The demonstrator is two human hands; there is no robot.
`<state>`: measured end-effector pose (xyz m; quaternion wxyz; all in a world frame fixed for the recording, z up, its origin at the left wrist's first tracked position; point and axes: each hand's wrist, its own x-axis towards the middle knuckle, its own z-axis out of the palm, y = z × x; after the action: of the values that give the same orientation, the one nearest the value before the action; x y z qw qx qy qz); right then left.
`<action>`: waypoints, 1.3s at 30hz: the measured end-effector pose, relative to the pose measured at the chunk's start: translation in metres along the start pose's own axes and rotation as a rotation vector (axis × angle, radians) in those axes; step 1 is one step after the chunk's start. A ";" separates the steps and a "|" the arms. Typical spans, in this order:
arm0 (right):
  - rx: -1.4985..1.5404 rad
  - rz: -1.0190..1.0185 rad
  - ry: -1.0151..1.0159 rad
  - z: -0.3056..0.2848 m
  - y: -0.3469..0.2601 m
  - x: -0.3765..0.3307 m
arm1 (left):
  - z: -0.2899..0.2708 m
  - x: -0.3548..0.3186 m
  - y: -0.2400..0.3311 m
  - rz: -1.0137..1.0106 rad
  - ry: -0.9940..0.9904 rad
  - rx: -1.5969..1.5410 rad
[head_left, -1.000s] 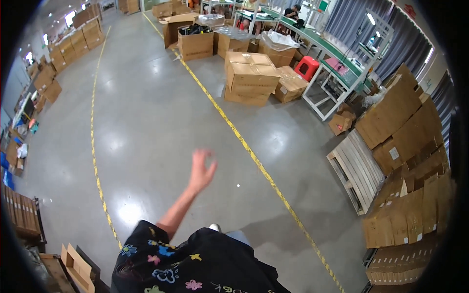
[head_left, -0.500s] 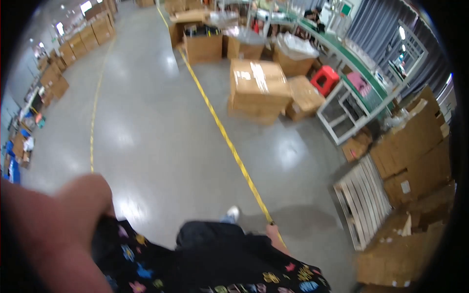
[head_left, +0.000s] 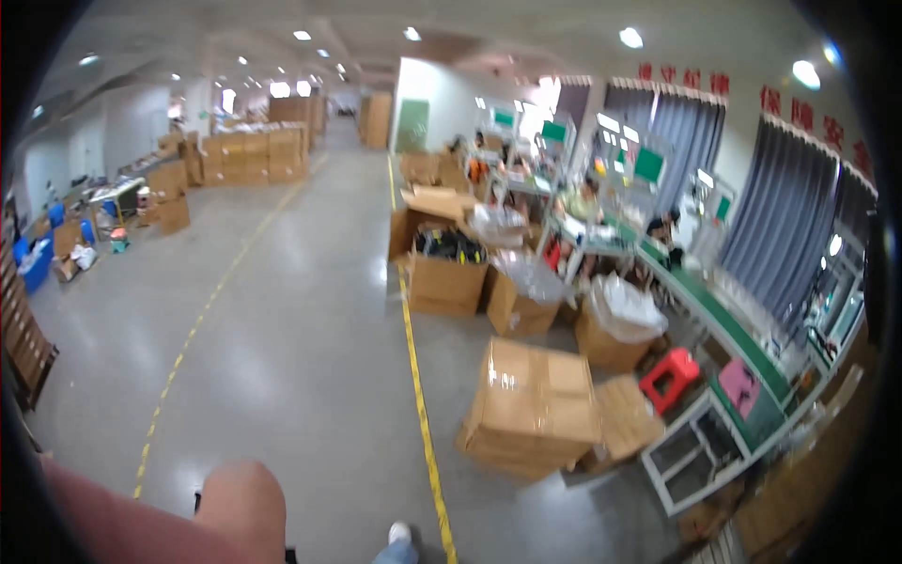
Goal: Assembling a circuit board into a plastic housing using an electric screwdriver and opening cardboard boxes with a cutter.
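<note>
My bent bare left arm [head_left: 155, 515] crosses the lower left corner, with a rounded part like an elbow [head_left: 242, 503] nearest the middle. The left hand itself does not show. My right hand is also out of the picture. At the lower edge one of my feet, in a white shoe [head_left: 400, 533], steps on the grey floor [head_left: 310, 376], just left of a yellow floor line [head_left: 419, 404]. The closest large thing is a taped cardboard box [head_left: 536, 399] ahead on the right, apart from me.
Right of the line stand an open carton of dark things [head_left: 448, 273], a plastic-lined carton [head_left: 615, 324], a red stool [head_left: 669, 379] and a green-topped workbench [head_left: 705, 315]. A person [head_left: 581, 202] is at the benches. Stacked cartons [head_left: 249, 158] line the far left; a wooden pallet [head_left: 26, 329] leans nearer.
The view has tilted up, showing the far hall, curtains and ceiling lights. My right hand and patterned clothing have dropped out of the picture. The left arm sits lower.
</note>
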<state>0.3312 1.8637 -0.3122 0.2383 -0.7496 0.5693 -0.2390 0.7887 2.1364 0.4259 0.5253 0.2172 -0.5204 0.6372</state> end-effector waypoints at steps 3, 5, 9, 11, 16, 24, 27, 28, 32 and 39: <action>0.015 0.191 -0.012 0.001 -0.064 -0.032 | 0.005 -0.026 -0.074 -0.088 0.052 -0.095; 0.058 0.249 0.018 0.022 -0.105 0.048 | 0.033 -0.057 -0.117 -0.080 0.126 -0.131; 0.031 0.417 -0.052 -0.031 -0.112 0.127 | 0.128 -0.096 -0.172 -0.200 0.172 -0.130; 0.050 0.530 -0.163 -0.018 -0.146 0.114 | 0.136 -0.107 -0.189 -0.251 0.106 -0.137; 0.209 0.806 -0.307 0.109 -0.240 0.164 | 0.197 -0.293 -0.244 -0.755 -0.671 -0.232; 0.425 0.780 -0.415 0.256 -0.356 0.404 | -0.125 -0.746 -0.148 -1.464 -2.300 -0.506; 0.423 0.505 -0.257 0.292 -0.437 0.496 | -0.099 -0.777 -0.221 -1.434 -2.374 -0.512; 0.309 0.419 -0.355 0.304 -0.438 0.527 | -0.079 -0.794 -0.233 -1.428 -2.383 -0.560; 0.038 0.358 -0.745 0.327 -0.517 0.625 | -0.046 -0.822 -0.267 -1.558 -2.387 -0.555; 0.344 0.365 -0.596 0.393 -0.502 0.711 | -0.005 -0.894 -0.314 -1.850 -2.256 -0.444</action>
<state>1.1193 1.3289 -0.2375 0.5543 -0.6216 0.5506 -0.0563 1.3877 1.7155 -0.1751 0.0842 0.7518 -0.4092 -0.5102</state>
